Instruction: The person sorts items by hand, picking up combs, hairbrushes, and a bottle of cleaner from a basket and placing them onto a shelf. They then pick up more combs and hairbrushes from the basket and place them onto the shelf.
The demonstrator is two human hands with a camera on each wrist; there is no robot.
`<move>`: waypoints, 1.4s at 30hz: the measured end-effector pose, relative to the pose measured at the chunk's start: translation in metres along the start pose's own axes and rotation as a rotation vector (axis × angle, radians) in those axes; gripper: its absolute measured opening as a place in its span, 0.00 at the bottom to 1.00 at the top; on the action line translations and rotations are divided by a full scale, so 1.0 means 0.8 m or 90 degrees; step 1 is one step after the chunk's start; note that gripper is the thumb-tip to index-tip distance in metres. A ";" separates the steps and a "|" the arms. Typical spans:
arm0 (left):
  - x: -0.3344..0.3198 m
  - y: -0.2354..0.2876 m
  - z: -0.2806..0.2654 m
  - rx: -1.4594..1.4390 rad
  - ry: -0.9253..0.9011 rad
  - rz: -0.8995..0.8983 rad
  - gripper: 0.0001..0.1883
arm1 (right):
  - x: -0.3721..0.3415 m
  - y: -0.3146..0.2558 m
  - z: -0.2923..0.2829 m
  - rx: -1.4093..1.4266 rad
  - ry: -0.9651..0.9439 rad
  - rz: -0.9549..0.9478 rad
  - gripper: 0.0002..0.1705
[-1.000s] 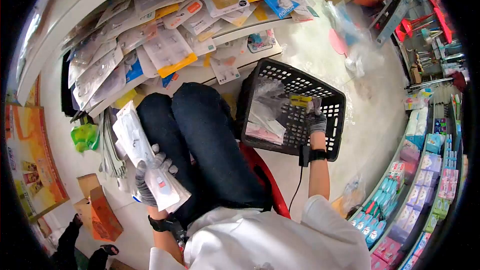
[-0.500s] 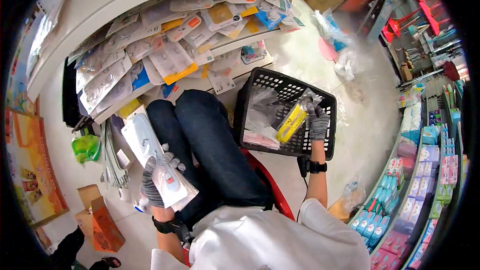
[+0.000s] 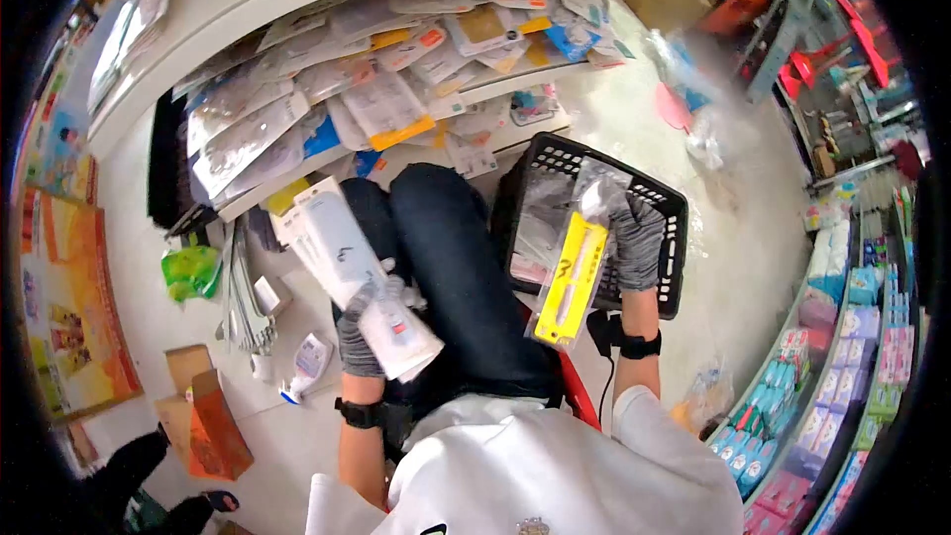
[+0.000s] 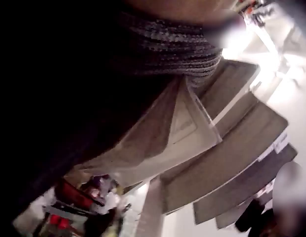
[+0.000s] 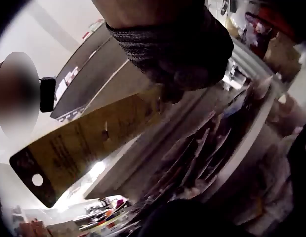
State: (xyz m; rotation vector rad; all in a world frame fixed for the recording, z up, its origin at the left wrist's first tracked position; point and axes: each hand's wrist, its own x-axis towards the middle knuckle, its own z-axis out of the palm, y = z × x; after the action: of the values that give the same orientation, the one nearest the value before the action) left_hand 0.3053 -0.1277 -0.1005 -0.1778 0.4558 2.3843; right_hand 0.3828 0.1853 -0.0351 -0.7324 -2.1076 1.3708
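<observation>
In the head view my left hand (image 3: 365, 332), in a grey striped glove, grips a stack of flat white packages (image 3: 337, 233) above my left thigh. My right hand (image 3: 637, 243), gloved alike, pinches the far end of a clear-wrapped package with a yellow card (image 3: 573, 287) and a slim white item on it. This package hangs over the near side of a black plastic basket (image 3: 677, 223). The right wrist view shows the back of the yellow card (image 5: 88, 143), with a hole at its end. The left wrist view is dark, with a pale package (image 4: 158, 155) below the glove.
Clear bags and pale packages (image 3: 540, 228) lie in the basket. Ahead, a shelf is heaped with carded packages (image 3: 386, 104). A white bottle (image 3: 312, 359) and an open orange box (image 3: 213, 426) are on the floor at left. Stocked shelves (image 3: 822, 386) line the right.
My right hand has lifted the yellow-carded package from inside the basket and drawn it nearer, toward my lap. The left hand still holds the white packages.
</observation>
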 end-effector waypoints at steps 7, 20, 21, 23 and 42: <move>0.035 -0.047 -0.107 0.064 -0.102 -0.003 0.30 | -0.128 -0.134 0.216 -0.022 -0.424 -0.204 0.15; 0.018 -0.025 -0.055 0.029 -0.156 0.014 0.32 | -0.453 -0.077 0.594 -0.304 -1.001 -0.415 0.09; 0.024 -0.025 -0.055 0.024 -0.149 0.009 0.32 | -0.465 -0.064 0.607 -0.324 -1.002 -0.406 0.09; 0.015 -0.028 -0.057 0.017 -0.133 0.014 0.32 | -0.486 -0.051 0.612 -0.275 -0.989 -0.448 0.10; -0.005 -0.001 -0.005 0.121 0.069 0.031 0.28 | 0.078 0.216 -0.026 -0.063 -0.312 0.170 0.15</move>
State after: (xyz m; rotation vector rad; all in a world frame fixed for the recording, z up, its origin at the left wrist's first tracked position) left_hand 0.3088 -0.1314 -0.1031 -0.2121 0.7423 2.3696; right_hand 0.3792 0.3004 -0.1799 -0.8034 -2.5381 1.7405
